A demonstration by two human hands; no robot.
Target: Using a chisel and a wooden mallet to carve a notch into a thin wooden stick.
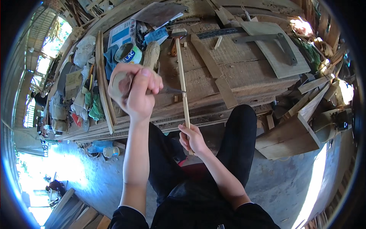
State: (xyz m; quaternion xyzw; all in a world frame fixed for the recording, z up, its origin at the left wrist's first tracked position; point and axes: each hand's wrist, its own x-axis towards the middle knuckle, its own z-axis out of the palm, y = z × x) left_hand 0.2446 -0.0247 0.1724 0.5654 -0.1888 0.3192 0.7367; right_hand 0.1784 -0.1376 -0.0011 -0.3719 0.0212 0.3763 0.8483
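My left hand (139, 91) is raised over the bench's near edge, its fingers wrapped round a hand tool with a thin dark metal shaft (171, 90). The handle is mostly covered and blurred, so I cannot tell its exact kind. The shaft's tip meets a long, thin wooden strip (181, 68) at about mid-length. Closed round the strip's near end is my right hand (193, 138), above my lap between the knees. From there the strip slants up over the bench, its far end beside a small dark-topped block (178, 33).
The thick wooden bench (244, 57) carries a flat board (263, 42) under a metal square (288, 49), a curved wooden piece (206, 57) and a paint can (128, 53). Bags and cloths (84, 51) pile up at left. A wide plank (288, 139) leans at right.
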